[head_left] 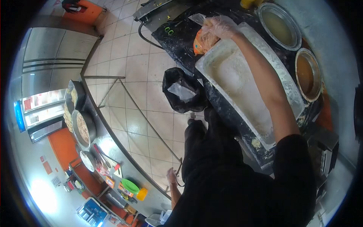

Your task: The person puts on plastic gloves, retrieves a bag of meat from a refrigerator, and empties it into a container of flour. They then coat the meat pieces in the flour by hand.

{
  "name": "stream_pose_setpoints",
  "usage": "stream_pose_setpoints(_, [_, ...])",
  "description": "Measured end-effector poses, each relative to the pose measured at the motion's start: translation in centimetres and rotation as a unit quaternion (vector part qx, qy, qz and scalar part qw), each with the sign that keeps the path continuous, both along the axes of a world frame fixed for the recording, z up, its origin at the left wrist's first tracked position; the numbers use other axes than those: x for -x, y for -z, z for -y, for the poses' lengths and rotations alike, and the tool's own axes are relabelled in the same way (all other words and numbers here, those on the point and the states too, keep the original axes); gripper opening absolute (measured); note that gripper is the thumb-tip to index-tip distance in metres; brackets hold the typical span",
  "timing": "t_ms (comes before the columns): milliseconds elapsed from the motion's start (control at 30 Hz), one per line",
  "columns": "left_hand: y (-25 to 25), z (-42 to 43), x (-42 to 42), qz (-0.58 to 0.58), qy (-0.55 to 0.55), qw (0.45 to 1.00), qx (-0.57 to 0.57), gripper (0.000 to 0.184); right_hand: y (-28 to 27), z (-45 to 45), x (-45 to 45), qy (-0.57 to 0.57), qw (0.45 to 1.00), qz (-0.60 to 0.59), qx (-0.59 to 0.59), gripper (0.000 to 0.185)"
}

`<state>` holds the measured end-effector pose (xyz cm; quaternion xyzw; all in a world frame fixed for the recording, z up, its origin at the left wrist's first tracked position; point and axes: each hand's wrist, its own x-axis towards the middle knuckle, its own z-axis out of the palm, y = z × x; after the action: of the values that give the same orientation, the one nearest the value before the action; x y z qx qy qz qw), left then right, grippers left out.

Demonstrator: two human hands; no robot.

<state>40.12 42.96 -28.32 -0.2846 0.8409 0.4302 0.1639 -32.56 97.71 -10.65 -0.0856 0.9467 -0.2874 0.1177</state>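
My right hand (219,27), in a clear plastic glove, is closed on the gathered top of a plastic bag (204,42) with orange print. The bag's contents cannot be made out. It sits beside the far end of a long white trough (236,73) holding white powder that looks like flour, and my forearm crosses above the trough. Away from the work, my left hand (171,176) hangs low at my side, also gloved. Its fingers look loosely apart, with nothing visible in them.
Two metal bowls, one with pale liquid (280,26) and one with orange-brown liquid (305,73), stand right of the trough. A black-lined bin (169,89) stands on the tiled floor. On the left, a steel counter (104,138) carries a large pot (83,128) and a green bowl (130,186).
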Motion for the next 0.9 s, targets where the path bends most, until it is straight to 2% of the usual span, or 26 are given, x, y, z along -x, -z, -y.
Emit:
stream_pose_setpoints(33, [-4.0, -3.7, 4.3, 0.163, -0.302, 0.936, -0.080, 0.035, 1.2, 0.4, 0.9, -0.003, 1.000, -0.002, 0.003, 0.062])
stream_pose_setpoints(100, [-5.8, -5.5, 7.2, 0.128, -0.335, 0.931, -0.077, 0.034, 4.1, 2.0, 1.9, 0.076, 0.980, -0.103, 0.153, 0.053])
stream_pose_setpoints(133, [-6.5, -5.6, 9.0, 0.126, -0.336, 0.930, -0.074, 0.034, 5.0, 3.1, 2.8, 0.092, 0.965, -0.201, 0.139, 0.041])
stream_pose_setpoints(200, [-8.5, -5.7, 15.1, 0.052, -0.214, 0.975, -0.010, 0.036, 2.8, 5.0, 3.2, 0.083, 0.968, -0.181, 0.152, 0.047])
stream_pose_setpoints(233, [-11.2, -6.6, 19.6, 0.024, -0.125, 0.989, 0.069, 0.038, 1.0, 6.1, 2.9, 0.072, 0.971, -0.161, 0.162, 0.053])
stream_pose_setpoints(267, [-13.8, -7.5, 24.4, -0.003, -0.034, 0.988, 0.148, 0.041, -0.8, 7.5, 1.9, 0.083, 0.962, -0.166, 0.201, 0.050])
stream_pose_setpoints(300, [-14.8, -7.3, 28.2, -0.022, -0.008, 0.992, 0.124, 0.043, -2.8, 8.8, 0.8, 0.082, 0.961, -0.167, 0.206, 0.050])
stream_pose_setpoints(333, [-16.9, -8.3, 32.6, -0.046, 0.077, 0.975, 0.206, 0.043, -4.8, 9.9, -0.4, 0.088, 0.936, -0.174, 0.292, 0.046])
stream_pose_setpoints(367, [-18.4, -9.6, 36.7, -0.182, 0.112, 0.957, 0.195, 0.041, -6.5, 10.4, -0.9, 0.095, 0.905, -0.179, 0.375, 0.042])
stream_pose_setpoints(433, [-24.9, -15.5, 44.7, -0.265, 0.104, 0.955, 0.081, 0.036, -10.4, 10.6, -2.1, 0.088, 0.921, -0.156, 0.346, 0.043])
stream_pose_setpoints(467, [-26.5, -17.3, 48.1, -0.331, 0.129, 0.935, 0.014, 0.043, -13.5, 11.1, -4.1, 0.090, 0.920, -0.158, 0.347, 0.044])
stream_pose_setpoints(500, [-28.6, -19.7, 51.0, -0.405, 0.167, 0.899, 0.033, 0.052, -15.5, 11.8, -5.1, 0.092, 0.919, -0.164, 0.348, 0.046])
stream_pose_setpoints(533, [-31.0, -22.3, 53.4, -0.467, 0.183, 0.863, 0.067, 0.055, -14.8, 13.4, -4.5, 0.136, 0.912, -0.269, 0.279, 0.051])
stream_pose_setpoints(567, [-32.5, -24.1, 55.3, -0.526, 0.197, 0.821, 0.098, 0.058, -16.0, 14.2, -5.0, 0.142, 0.908, -0.278, 0.278, 0.051])
stream_pose_setpoints(600, [-32.8, -24.8, 57.4, -0.533, 0.204, 0.815, 0.095, 0.058, -17.7, 15.0, -6.0, 0.143, 0.909, -0.257, 0.295, 0.047])
stream_pose_setpoints(667, [-33.5, -25.5, 59.8, -0.498, 0.237, 0.833, -0.049, 0.050, -19.8, 16.6, -7.9, 0.173, 0.913, -0.180, 0.322, 0.041])
stream_pose_setpoints(700, [-33.1, -24.7, 59.7, -0.502, 0.241, 0.829, -0.053, 0.050, -19.8, 17.1, -8.3, 0.177, 0.912, -0.186, 0.319, 0.041])
stream_pose_setpoints(767, [-32.4, -23.2, 59.7, -0.514, 0.247, 0.819, -0.064, 0.045, -19.5, 17.9, -9.1, 0.066, 0.895, -0.258, 0.359, 0.070])
stream_pose_setpoints(800, [-32.6, -23.0, 58.5, -0.498, 0.219, 0.826, -0.147, 0.035, -19.6, 18.1, -9.5, 0.073, 0.905, -0.208, 0.365, 0.068])
stream_pose_setpoints(833, [-32.7, -22.8, 58.1, -0.502, 0.226, 0.821, -0.151, 0.035, -19.4, 18.9, -10.1, 0.077, 0.904, -0.216, 0.362, 0.068])
stream_pose_setpoints(900, [-32.2, -21.9, 57.2, -0.518, 0.192, 0.803, -0.224, 0.028, -18.8, 21.0, -11.9, 0.089, 0.833, -0.177, 0.517, 0.068])
